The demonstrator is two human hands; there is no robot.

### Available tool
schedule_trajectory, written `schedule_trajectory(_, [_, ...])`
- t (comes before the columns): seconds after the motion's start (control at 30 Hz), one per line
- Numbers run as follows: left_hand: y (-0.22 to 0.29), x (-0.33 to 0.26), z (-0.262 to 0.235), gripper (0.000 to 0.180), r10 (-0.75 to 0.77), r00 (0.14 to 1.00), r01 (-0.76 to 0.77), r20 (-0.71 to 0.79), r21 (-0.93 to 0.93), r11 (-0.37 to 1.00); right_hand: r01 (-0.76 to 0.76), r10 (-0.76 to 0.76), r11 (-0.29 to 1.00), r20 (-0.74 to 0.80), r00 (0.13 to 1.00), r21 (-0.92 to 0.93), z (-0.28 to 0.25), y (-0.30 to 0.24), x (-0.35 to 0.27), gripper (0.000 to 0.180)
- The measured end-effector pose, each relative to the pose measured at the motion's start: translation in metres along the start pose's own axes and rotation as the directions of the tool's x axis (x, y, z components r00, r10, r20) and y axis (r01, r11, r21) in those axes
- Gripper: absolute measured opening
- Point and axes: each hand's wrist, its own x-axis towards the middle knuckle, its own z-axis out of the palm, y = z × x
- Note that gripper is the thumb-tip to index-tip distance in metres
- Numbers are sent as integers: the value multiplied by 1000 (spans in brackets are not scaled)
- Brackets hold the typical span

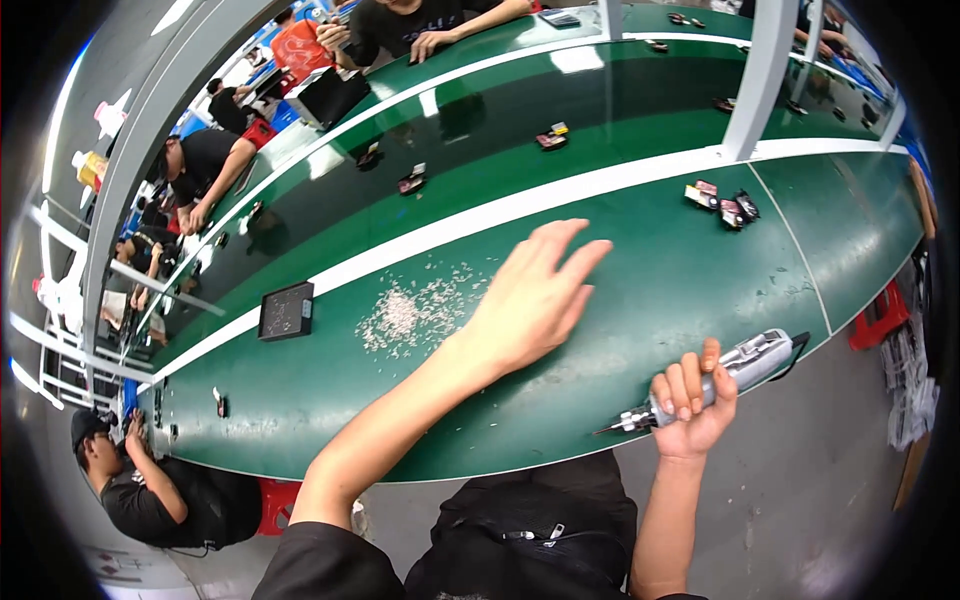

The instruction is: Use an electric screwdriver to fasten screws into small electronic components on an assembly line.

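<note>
My left hand [530, 300] reaches over the green table with its fingers spread and nothing in them. Just left of it, many tiny whitish pieces [403, 314] lie scattered, thickest in one heap. My right hand [695, 395] is wrapped round a grey electric screwdriver [752, 360] at the table's near edge. The bit points left, low over the table. Beyond my right hand lies a small cluster of black and pinkish devices [735, 210]; my left hand is apart from them.
A shallow black tray [287, 311] stands left of the heap. Past a white rail [520, 205], a dark green belt [480, 130] carries several small devices. A grey post [758, 90] rises at the right. Other people sit along the far side and at the left end.
</note>
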Motion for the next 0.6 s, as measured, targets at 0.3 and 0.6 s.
schedule_trajectory(0.3, [-94, -213, -104, 24, -548, 791, 601, -272, 179, 779, -3, 2, 1000, 43, 999, 23, 0, 5, 0, 11])
schedule_trajectory(0.6, [-104, -218, -91, 15, -392, 900, 435, -188, 347, 831, 24, -24, 1000, 51, 998, 7, 0, 8, -1, 10])
